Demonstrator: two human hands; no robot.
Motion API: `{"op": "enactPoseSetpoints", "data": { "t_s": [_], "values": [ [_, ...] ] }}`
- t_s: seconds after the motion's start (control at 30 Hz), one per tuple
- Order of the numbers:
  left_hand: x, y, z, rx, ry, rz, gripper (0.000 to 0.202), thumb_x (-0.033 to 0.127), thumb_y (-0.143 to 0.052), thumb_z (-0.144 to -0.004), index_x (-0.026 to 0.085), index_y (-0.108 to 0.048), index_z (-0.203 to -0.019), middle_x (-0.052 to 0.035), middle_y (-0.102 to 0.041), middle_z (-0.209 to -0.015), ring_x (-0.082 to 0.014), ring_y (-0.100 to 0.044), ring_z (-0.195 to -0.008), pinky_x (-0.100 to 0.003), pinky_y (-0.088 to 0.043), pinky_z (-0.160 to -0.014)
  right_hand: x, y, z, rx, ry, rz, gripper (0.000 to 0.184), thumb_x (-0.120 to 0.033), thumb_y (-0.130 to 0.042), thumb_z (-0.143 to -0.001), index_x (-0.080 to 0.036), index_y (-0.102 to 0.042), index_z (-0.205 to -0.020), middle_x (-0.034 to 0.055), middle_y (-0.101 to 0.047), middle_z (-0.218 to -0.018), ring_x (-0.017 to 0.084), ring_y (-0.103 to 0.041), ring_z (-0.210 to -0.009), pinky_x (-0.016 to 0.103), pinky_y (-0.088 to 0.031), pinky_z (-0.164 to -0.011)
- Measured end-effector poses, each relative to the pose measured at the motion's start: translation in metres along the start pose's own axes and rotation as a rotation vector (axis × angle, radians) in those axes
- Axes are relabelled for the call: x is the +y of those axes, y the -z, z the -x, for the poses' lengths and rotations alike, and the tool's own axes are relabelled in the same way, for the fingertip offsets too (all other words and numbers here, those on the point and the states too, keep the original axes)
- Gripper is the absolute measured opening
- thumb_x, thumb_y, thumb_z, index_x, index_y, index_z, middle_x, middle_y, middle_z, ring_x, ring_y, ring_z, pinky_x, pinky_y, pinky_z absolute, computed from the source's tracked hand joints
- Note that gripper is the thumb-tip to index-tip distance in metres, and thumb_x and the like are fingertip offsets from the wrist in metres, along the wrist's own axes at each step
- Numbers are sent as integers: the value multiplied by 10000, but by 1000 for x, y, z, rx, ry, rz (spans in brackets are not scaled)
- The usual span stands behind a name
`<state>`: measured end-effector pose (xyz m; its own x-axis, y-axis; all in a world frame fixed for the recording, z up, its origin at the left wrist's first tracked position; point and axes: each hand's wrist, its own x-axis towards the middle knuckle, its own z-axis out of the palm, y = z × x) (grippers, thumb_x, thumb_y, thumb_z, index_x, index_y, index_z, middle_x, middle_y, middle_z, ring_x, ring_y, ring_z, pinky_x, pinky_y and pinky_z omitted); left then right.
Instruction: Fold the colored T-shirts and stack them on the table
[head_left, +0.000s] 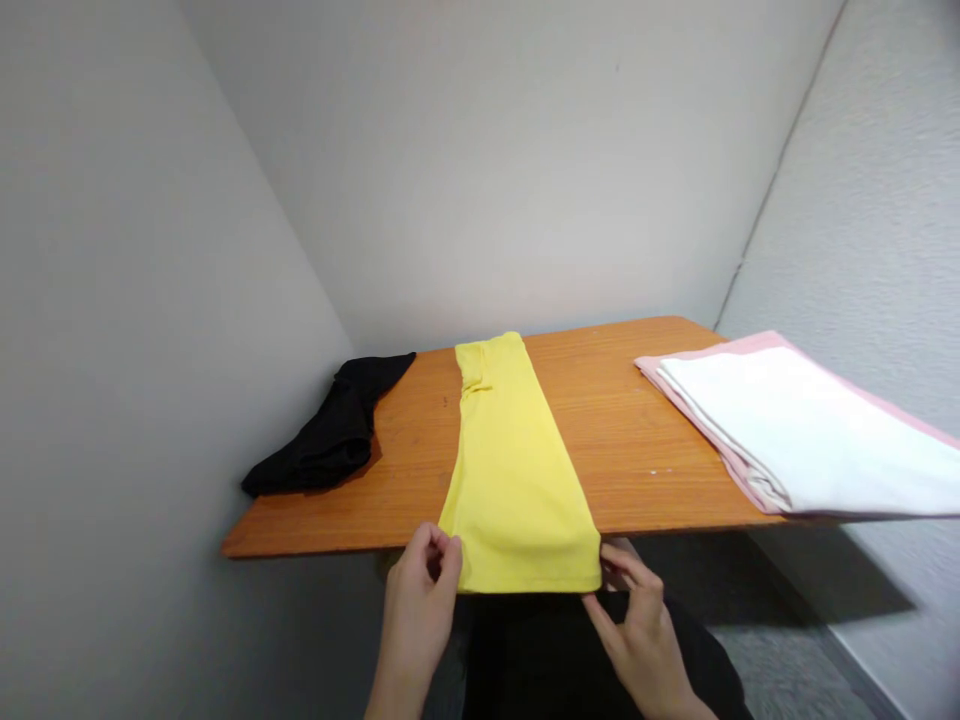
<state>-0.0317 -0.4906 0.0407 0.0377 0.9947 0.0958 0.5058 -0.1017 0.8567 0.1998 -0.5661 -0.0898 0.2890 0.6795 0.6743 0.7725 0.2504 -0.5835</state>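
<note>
The left hand (418, 610) and right hand (637, 640) pinch narrowly at the two near corners of a long folded yellow garment (514, 470), holding it straight across the middle of the bench (622, 420), its end over the near edge. A black garment (326, 430) lies by the left edge; white cloth (795, 430) rests on pink cloth (697, 375) at the right.

Plain yellow cloth (516, 470), black cloth (330, 430), white-on-pink stack (795, 425), orange-grained tabletop (630, 420)

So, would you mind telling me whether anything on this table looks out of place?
The black garment at the table's left end: it lies crumpled, unlike the neatly stacked white cloth on the right.
</note>
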Motion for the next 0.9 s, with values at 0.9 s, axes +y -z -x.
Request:
{"op": "enactPoseSetpoints", "data": {
  "t_s": [0.9],
  "values": [
    [-62, -19, 32, 56, -7, 246, 301, 521, -479, -910, 236, -449, -1000, -12, -589, -894, -174, -613, -842, -267, -490, -762, 28, 57, -19, -284, 502, 38, 393, -117, -581, -790, -218, -544, -1168, 103, -637, -1031, 239, -631, -1004, 361, -590, -783]
  ]
}}
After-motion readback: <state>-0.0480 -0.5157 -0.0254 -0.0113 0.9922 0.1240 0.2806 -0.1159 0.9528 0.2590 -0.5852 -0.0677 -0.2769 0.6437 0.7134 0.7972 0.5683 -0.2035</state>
